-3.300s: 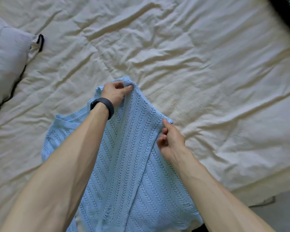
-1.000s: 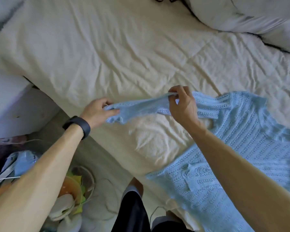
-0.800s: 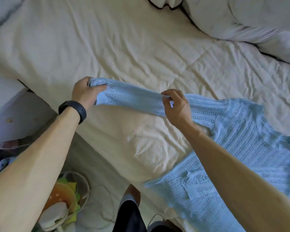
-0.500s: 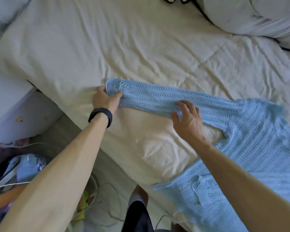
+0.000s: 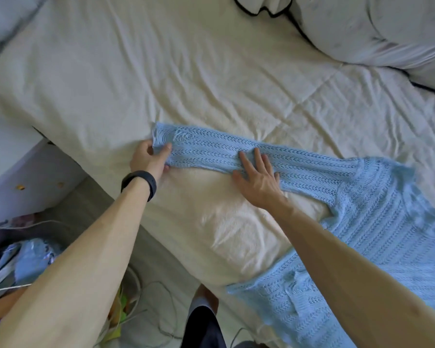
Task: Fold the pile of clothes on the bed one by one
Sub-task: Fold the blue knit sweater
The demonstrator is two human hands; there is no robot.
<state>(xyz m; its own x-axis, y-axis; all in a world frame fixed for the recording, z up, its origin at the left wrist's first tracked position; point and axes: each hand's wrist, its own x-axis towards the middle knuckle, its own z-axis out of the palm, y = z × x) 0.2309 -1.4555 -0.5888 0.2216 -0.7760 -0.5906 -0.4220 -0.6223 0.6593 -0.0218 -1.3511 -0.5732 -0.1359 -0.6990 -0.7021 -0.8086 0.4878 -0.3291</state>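
While the light blue knitted sweater [image 5: 377, 222] lies on the cream quilted bed cover [image 5: 211, 71], the right hand [image 5: 258, 177] presses flat on its sleeve [image 5: 312, 162], the left hand [image 5: 148, 159] pinches the cuff [image 5: 163, 135]; a pale grey pillow [image 5: 387, 28] lies beyond.

The blue sweater [image 5: 377, 217] runs past the right edge.

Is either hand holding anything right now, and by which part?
The left hand pinches the blue knit sweater by the cuff end of its sleeve. The right hand grips nothing; it presses flat on the sleeve's middle.
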